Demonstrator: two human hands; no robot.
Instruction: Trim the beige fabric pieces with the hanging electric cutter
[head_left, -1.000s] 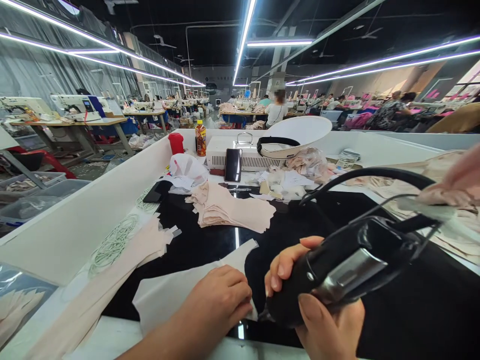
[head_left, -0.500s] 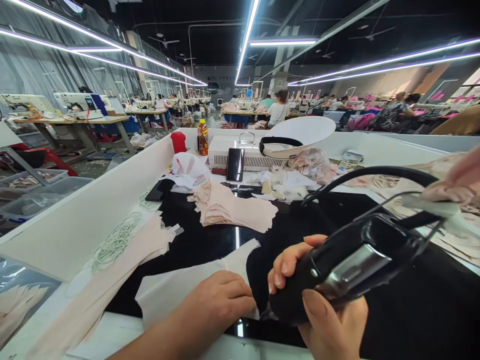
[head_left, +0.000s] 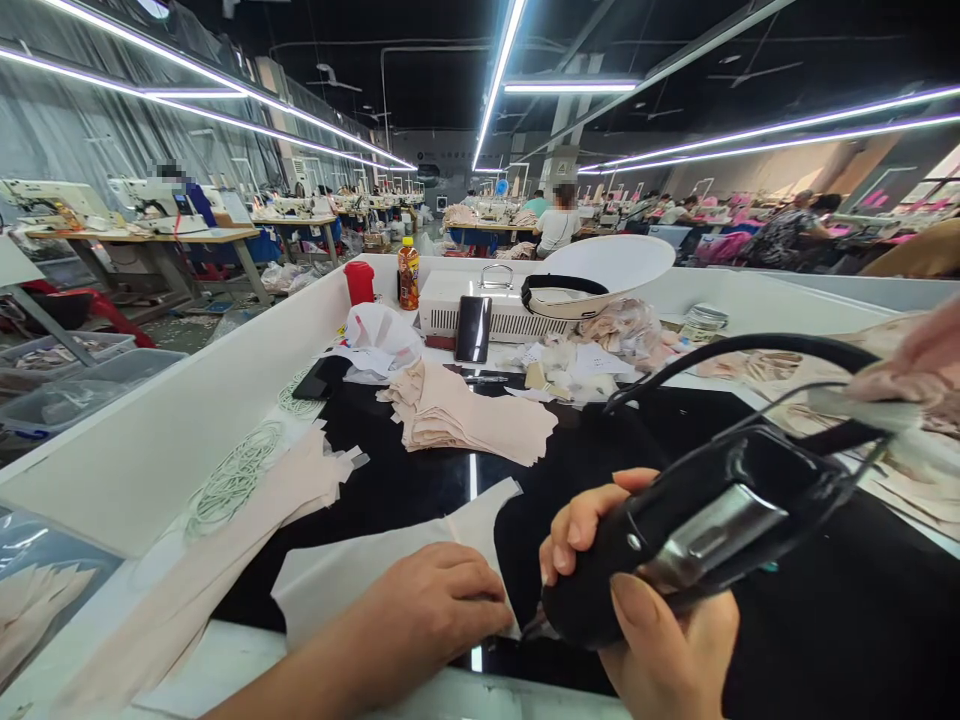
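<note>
Right hand [head_left: 660,630]: closed around a black hand tool [head_left: 697,530], thumb on the near side, fingers curled over the far side. The tool is tilted, with its low end at 9 o'clock from my palm, just beside the right edge of a white sheet [head_left: 337,580]. I cannot tell whether it touches. A black cable [head_left: 750,345] arcs from the tool's high end toward 12 o'clock.

Left hand [head_left: 427,610]: palm down, fingers pressed together, flat on the white sheet, at 9 o'clock from the right hand and near it.

Surface: glossy black table top [head_left: 420,480], which mirrors a ceiling light. The sheet lies on it at the near edge.
- 12 o'clock from the left hand: a stack of beige fabric pieces [head_left: 465,415].
- 10 o'clock: a long beige strip [head_left: 247,520], with loops of white cord [head_left: 232,475] beside it.
- A low white wall [head_left: 187,440] borders the table on the left.
- Far end, 12 o'clock: a dark phone [head_left: 472,328] leans against a white box [head_left: 450,300].
- Left of the box: a bottle [head_left: 409,273] and a red cup [head_left: 360,283], both upright on the ledge.

Room: a large hall with a dark ceiling and long light strips [head_left: 499,70] running away from me. Sewing machines [head_left: 52,200] stand on tables at 10 o'clock. A person in a white shirt [head_left: 556,225] sits far off at 12 o'clock.
</note>
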